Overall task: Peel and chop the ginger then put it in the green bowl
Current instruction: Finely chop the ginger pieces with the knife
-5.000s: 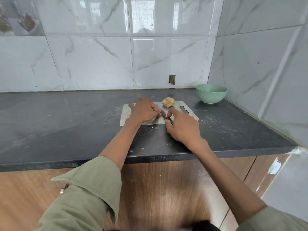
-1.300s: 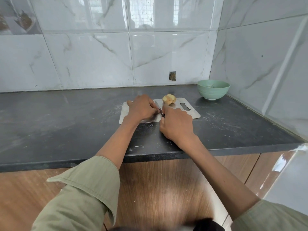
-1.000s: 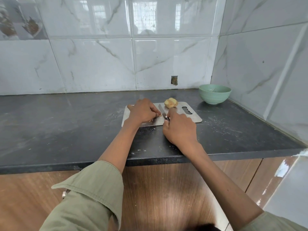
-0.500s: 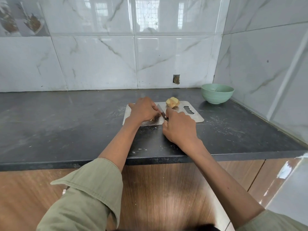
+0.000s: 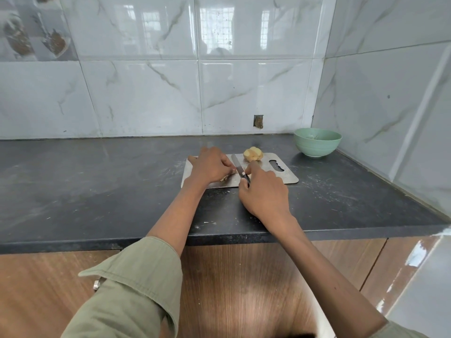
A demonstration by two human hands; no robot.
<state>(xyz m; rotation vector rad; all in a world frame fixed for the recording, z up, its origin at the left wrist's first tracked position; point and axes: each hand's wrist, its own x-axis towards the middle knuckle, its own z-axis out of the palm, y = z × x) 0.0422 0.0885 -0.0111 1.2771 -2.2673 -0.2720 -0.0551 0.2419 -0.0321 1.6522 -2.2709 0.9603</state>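
A steel cutting board [image 5: 288, 175] lies on the dark counter. My left hand [image 5: 211, 165] rests on the board with curled fingers pinning a piece of ginger [image 5: 223, 178], of which only a sliver shows under the palm. My right hand [image 5: 264, 193] grips the dark handle of a small knife [image 5: 238, 165], whose blade points away from me, just right of my left fingers. A peeled yellow ginger chunk [image 5: 253, 154] sits at the board's far edge. The green bowl [image 5: 317, 145] stands to the right, near the corner.
The black counter [image 5: 97, 186] runs left from the board and ends at a front edge above wooden cabinet doors. Tiled walls close the back and the right side. A small hole in the tile [image 5: 258, 121] sits behind the board.
Both hands stay on the board. The knife has made small cutting movements beside my left fingers. The view has shifted slightly.
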